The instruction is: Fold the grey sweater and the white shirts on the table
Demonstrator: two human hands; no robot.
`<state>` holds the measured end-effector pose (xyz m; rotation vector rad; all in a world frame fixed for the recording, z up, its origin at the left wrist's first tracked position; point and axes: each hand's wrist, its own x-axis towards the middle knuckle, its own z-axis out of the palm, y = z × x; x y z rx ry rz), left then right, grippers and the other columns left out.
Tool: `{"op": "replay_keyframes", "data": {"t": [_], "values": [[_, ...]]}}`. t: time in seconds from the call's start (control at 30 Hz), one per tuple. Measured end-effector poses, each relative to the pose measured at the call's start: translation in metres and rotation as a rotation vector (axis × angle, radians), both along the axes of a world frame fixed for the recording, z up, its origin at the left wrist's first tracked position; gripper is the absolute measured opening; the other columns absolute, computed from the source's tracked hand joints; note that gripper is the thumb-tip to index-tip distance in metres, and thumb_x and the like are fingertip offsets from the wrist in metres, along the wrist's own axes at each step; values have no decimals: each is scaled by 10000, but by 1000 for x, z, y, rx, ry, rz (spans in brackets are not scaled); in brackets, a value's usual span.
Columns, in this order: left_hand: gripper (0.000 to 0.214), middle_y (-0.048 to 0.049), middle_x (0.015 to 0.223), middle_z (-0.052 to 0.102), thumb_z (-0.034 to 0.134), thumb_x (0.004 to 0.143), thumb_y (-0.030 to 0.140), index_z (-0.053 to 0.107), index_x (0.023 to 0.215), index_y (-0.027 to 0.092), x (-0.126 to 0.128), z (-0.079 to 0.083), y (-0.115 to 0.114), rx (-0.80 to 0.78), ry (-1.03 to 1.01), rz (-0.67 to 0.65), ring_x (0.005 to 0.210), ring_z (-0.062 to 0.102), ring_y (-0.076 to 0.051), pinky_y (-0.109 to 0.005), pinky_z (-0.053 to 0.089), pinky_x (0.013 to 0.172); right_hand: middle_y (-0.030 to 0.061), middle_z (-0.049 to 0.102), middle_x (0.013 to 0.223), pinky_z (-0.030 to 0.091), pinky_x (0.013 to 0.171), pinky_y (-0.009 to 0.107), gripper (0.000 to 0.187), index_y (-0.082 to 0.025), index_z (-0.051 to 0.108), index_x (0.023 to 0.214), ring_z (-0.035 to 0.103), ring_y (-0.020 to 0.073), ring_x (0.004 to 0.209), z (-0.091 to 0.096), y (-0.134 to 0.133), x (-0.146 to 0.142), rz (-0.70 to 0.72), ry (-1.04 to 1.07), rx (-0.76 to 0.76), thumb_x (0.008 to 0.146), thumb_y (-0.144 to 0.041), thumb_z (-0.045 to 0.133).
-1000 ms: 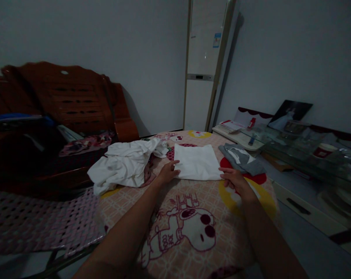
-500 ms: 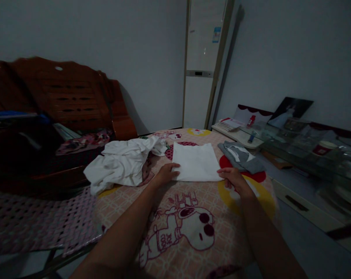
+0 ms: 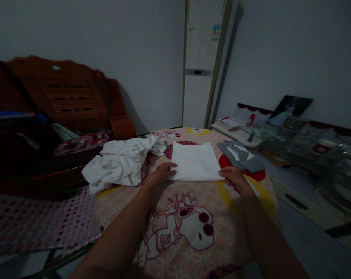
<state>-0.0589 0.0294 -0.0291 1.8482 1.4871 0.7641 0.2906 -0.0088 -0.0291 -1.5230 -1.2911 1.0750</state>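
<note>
A white folded cloth, squarish and flat, lies on the round table with the patterned cover. At its near left corner, my left hand pinches the edge between thumb and fingers. My right hand grips the near right corner in the same way. Left of the cloth is a crumpled heap of white fabric, apart from both hands. A folded grey garment with a white patch rests beyond my right hand, on the table's right side.
Behind the heap stands a wooden bench with clothes on its seat. To the right, a glass-topped cabinet carries papers, a red bottle and a paper cup. A tall white air conditioner fills the corner.
My left hand has shifted slightly left and my right hand very slightly right, both still at the cloth's near corners. The view has tilted a little.
</note>
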Motion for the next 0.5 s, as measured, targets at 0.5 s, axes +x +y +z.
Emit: {"op": "replay_keyframes", "data": {"t": [0.5], "values": [[486, 13, 665, 573, 733, 657, 302, 724, 1130, 193, -11, 12, -3, 7, 207, -64, 679, 579, -170, -268, 429, 661, -59, 501, 452, 224, 367, 186, 232, -154, 672, 726, 383, 64, 367, 6, -6, 0, 63, -89, -10, 597, -346, 678]]}}
